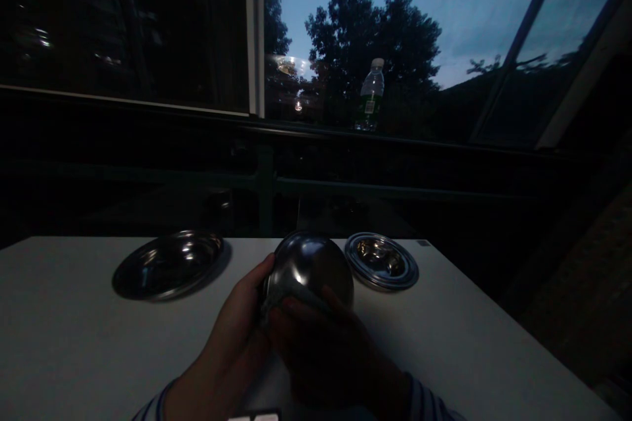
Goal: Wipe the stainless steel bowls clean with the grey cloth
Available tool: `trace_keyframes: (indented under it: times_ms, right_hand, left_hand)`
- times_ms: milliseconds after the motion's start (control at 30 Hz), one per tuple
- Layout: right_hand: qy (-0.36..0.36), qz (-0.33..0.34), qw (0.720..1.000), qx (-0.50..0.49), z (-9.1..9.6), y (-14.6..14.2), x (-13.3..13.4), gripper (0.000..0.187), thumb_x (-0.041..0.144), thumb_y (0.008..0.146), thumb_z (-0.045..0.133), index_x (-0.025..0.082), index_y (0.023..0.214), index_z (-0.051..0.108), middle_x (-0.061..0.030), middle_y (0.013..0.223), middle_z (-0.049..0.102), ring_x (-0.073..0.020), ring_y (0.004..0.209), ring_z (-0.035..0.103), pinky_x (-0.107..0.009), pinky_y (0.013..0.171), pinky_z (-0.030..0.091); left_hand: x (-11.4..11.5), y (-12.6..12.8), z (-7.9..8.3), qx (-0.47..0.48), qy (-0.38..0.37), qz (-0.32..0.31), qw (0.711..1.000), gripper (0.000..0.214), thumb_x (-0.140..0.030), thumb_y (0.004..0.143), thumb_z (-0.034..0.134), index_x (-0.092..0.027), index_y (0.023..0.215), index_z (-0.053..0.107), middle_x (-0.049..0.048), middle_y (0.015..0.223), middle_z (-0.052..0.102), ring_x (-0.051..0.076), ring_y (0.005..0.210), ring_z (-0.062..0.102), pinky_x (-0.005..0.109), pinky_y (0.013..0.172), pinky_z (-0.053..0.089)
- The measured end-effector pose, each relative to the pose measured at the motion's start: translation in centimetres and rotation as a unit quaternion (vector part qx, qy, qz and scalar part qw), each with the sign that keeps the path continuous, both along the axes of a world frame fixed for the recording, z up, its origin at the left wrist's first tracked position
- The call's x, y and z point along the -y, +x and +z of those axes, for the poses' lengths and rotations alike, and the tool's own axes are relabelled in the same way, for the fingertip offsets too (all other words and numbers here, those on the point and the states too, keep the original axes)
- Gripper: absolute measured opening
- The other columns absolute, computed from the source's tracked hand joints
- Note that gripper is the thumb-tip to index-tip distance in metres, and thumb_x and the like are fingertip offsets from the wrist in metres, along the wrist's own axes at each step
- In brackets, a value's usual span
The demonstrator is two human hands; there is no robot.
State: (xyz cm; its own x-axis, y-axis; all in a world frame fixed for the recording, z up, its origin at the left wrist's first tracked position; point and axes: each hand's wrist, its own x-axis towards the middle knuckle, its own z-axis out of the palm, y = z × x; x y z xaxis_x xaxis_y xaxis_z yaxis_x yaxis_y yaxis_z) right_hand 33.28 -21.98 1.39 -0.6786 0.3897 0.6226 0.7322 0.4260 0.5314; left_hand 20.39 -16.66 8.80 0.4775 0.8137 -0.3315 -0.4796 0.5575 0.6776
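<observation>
A shiny metal bowl (313, 255) is tilted up over the table, its rounded outside facing me. My left hand (234, 329) grips it by the left side, thumb along the edge. Against the lower part of the bowl, my right hand (328, 342) presses a thin greyish cloth (291, 291) with bent fingers. Dim light hides most of the right palm and the bowl's inside.
On the white table (123, 355), a wide metal dish (168, 266) sits at the left and smaller stacked metal bowls (382, 261) at the right. A plastic bottle (370, 95) with a green label stands at the window.
</observation>
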Motion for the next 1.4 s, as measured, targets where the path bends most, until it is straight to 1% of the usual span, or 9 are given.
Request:
trace_keyframes:
  times_ms: [267,400,533,700,867,1067,1133,1267,1400]
  right_hand:
    - [0.044,-0.016,0.999,0.007,-1.2,0.4,-0.3,0.028,0.035,0.089,0.041,0.026,0.109,0.059,0.0053,0.13,0.049,-0.0151,0.134,0.017,-0.043,0.113,0.003]
    - [0.072,-0.015,0.997,-0.01,-1.2,0.9,-0.5,0.024,0.032,0.088,0.043,0.029,0.106,0.059,0.0071,0.132,0.047,-0.0152,0.134,0.014,-0.044,0.112,0.001]
    - [0.117,0.0,0.989,-0.093,-0.6,3.3,-0.9,0.028,0.026,0.085,0.04,0.023,0.109,0.054,-0.0023,0.136,0.04,-0.0213,0.133,0.021,-0.051,0.109,0.01]
    - [0.042,-0.056,0.968,-0.24,0.4,4.1,-0.6,0.046,0.019,0.081,0.034,0.011,0.127,0.036,-0.0171,0.133,0.039,-0.0296,0.129,0.028,-0.061,0.1,0.022]
    - [0.016,-0.01,0.989,-0.145,1.7,0.8,0.3,0.043,0.019,0.079,0.038,0.01,0.121,0.045,-0.0139,0.126,0.05,-0.027,0.129,0.03,-0.055,0.104,0.019]
    - [-0.077,-0.128,0.968,-0.202,2.7,2.7,-0.4,0.048,0.016,0.084,0.03,0.004,0.131,0.033,-0.0195,0.137,0.036,-0.0274,0.133,0.02,-0.058,0.101,0.025]
    - [-0.077,-0.115,0.968,-0.207,2.4,2.2,-0.2,0.048,0.017,0.085,0.03,0.005,0.131,0.034,-0.0179,0.137,0.037,-0.0269,0.133,0.019,-0.056,0.101,0.027]
    - [-0.033,-0.012,0.989,-0.142,1.8,-0.1,0.4,0.044,0.022,0.084,0.036,0.014,0.128,0.042,-0.0081,0.134,0.044,-0.0229,0.133,0.022,-0.05,0.106,0.022]
    - [-0.073,-0.073,0.978,-0.179,2.4,1.8,-0.1,0.047,0.02,0.086,0.032,0.011,0.132,0.035,-0.0129,0.138,0.038,-0.0248,0.133,0.019,-0.056,0.104,0.02]
  left_hand:
    - [-0.7,-0.6,1.2,0.025,0.005,0.077,0.997,0.024,-0.013,0.084,0.044,-0.011,0.065,0.06,0.0034,0.052,0.064,0.012,0.044,0.06,0.021,0.041,0.05]
    - [-1.3,-1.2,1.5,0.062,0.009,0.083,0.995,0.025,-0.014,0.086,0.043,-0.01,0.069,0.06,0.0039,0.057,0.066,0.014,0.051,0.065,0.024,0.048,0.054]
    - [-1.6,-1.6,1.5,0.088,0.006,0.077,0.993,0.025,-0.015,0.087,0.041,-0.009,0.074,0.061,0.0053,0.06,0.068,0.014,0.054,0.066,0.024,0.05,0.055]
    - [-1.1,-1.3,1.4,0.103,0.009,0.085,0.991,0.022,-0.013,0.086,0.043,-0.009,0.077,0.062,0.0047,0.062,0.068,0.014,0.055,0.066,0.023,0.053,0.055]
    - [-0.7,-0.9,1.3,0.071,0.015,0.078,0.994,0.024,-0.013,0.086,0.043,-0.009,0.072,0.062,0.0043,0.057,0.066,0.013,0.048,0.063,0.02,0.043,0.051]
    - [-0.5,-0.4,0.7,0.055,0.017,0.059,0.997,0.022,-0.014,0.085,0.043,-0.01,0.076,0.063,0.0046,0.06,0.067,0.014,0.051,0.064,0.024,0.05,0.055]
    - [-0.7,-0.4,0.5,0.054,0.018,0.075,0.996,0.021,-0.013,0.084,0.043,-0.011,0.076,0.062,0.0034,0.06,0.067,0.013,0.049,0.063,0.023,0.048,0.054]
    - [-1.0,-0.7,0.2,0.048,0.032,0.067,0.996,0.022,-0.014,0.085,0.043,-0.011,0.072,0.061,0.0028,0.054,0.065,0.012,0.042,0.06,0.019,0.038,0.048]
    - [-0.8,-0.5,0.2,0.038,0.043,0.065,0.996,0.022,-0.015,0.085,0.043,-0.011,0.074,0.062,0.0037,0.057,0.066,0.013,0.045,0.062,0.019,0.039,0.049]
